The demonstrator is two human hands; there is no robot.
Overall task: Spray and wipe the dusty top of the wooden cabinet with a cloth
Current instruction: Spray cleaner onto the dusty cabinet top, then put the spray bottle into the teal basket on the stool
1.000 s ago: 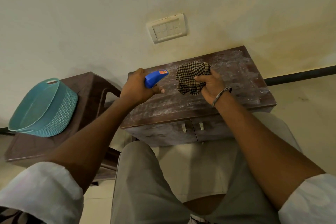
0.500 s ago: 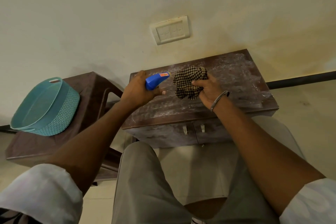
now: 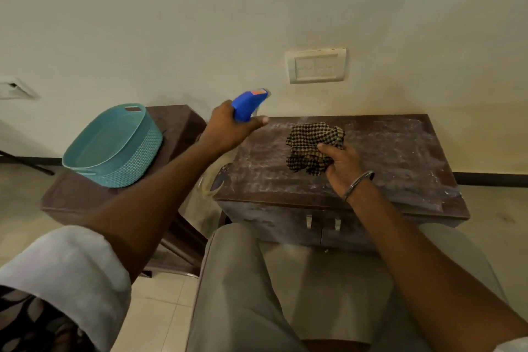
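Observation:
The dark wooden cabinet (image 3: pixel 400 157) stands against the wall, its top streaked with pale dust. My left hand (image 3: pixel 228 128) grips a spray bottle with a blue head (image 3: pixel 248 103), raised above the cabinet's left edge; the clear bottle body (image 3: pixel 213 180) hangs below my wrist, mostly hidden. My right hand (image 3: pixel 343 164) clutches a bunched black-and-tan checked cloth (image 3: pixel 310 147) that rests on the middle of the cabinet top. A metal bangle sits on that wrist.
A teal plastic basket (image 3: pixel 114 146) sits on a brown chair (image 3: pixel 177 128) left of the cabinet. A switch plate (image 3: pixel 315 66) is on the wall above. My knees (image 3: pixel 243 280) are close to the cabinet's two front handles (image 3: pixel 323 221).
My left hand has lifted the spray bottle up and leftwards, off the cabinet top. My right hand with the cloth stays on the top. The camera view has shifted left.

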